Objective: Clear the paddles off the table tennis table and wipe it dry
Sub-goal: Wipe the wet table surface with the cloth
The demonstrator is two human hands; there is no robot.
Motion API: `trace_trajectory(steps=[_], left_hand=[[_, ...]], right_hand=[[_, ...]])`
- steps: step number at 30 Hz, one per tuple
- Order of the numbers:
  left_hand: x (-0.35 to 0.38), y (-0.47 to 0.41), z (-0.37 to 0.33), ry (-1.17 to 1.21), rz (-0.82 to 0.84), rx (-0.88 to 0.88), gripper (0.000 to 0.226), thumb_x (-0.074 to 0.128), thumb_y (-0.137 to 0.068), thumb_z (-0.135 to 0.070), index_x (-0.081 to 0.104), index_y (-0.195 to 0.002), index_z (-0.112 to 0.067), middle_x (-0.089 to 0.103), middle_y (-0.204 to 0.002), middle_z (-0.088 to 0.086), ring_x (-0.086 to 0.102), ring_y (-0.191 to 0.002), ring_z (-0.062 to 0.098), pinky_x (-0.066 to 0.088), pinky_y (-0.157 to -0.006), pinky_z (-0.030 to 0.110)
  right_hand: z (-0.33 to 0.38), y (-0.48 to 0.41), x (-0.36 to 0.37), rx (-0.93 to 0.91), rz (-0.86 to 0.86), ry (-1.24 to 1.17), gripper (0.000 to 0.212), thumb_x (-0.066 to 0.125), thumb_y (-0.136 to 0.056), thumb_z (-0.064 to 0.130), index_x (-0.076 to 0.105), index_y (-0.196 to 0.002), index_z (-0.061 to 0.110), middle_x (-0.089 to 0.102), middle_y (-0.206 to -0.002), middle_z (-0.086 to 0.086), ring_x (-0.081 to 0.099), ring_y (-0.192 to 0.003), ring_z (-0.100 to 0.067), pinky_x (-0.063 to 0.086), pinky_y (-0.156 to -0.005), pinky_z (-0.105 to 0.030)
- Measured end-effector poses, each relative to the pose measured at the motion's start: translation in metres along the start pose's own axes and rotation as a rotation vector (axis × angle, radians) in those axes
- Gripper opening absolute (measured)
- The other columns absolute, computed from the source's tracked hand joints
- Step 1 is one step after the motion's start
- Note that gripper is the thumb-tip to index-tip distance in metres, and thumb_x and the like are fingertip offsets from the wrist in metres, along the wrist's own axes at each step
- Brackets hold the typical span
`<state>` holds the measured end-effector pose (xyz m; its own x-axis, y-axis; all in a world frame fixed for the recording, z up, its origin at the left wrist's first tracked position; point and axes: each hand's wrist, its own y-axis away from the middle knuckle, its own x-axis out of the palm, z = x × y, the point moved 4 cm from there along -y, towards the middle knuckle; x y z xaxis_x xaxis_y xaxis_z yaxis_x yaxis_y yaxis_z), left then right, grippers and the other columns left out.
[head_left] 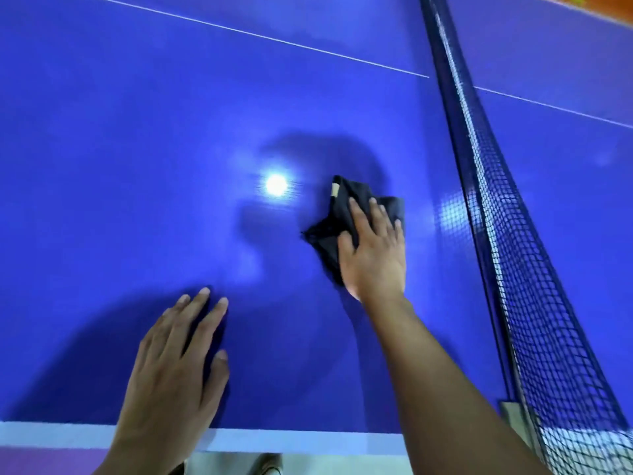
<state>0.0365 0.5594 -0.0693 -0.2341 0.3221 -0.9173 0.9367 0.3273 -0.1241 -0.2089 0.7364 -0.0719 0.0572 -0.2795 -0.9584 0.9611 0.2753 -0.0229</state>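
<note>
The blue table tennis table (137, 149) fills the view, and no paddle shows on it. A crumpled black cloth (337, 214) lies on the surface near the net. My right hand (371, 250) presses flat on the cloth with straight, spread fingers. My left hand (174, 365) rests flat on the bare table close to the near edge, fingers straight and holding nothing.
The dark net (507, 234) runs along the right side from top to bottom, with its clamp post (513, 416) at the near edge. A white centre line (260, 37) crosses the far table. A lamp's glare (276, 184) reflects left of the cloth. The white side line (308, 440) marks the near edge.
</note>
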Motion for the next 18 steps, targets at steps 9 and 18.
trace_trajectory(steps=[9, 18], left_hand=[[0.003, 0.001, -0.018, -0.062, 0.089, 0.031, 0.057, 0.037, -0.094, -0.035, 0.054, -0.144, -0.013, 0.044, -0.154, 0.01, 0.041, -0.143, 0.035, 0.032, -0.115, 0.055], [-0.041, 0.001, 0.082, -0.052, -0.048, -0.13, 0.057, 0.038, -0.095, -0.035, 0.048, -0.148, -0.018, 0.04, -0.157, 0.005, 0.034, -0.147, 0.031, 0.029, -0.118, 0.05]], right_hand=[[-0.11, 0.023, -0.037, 0.292, -0.066, 0.032, 0.06, 0.043, -0.101, 0.035, 0.032, -0.159, 0.026, 0.023, -0.168, -0.008, 0.017, -0.156, -0.024, 0.005, -0.128, -0.044], [-0.092, 0.013, -0.03, 0.403, -0.135, 0.035, 0.075, 0.026, -0.088, 0.044, 0.038, -0.156, 0.017, 0.03, -0.163, -0.021, 0.026, -0.151, -0.036, 0.012, -0.125, -0.056]])
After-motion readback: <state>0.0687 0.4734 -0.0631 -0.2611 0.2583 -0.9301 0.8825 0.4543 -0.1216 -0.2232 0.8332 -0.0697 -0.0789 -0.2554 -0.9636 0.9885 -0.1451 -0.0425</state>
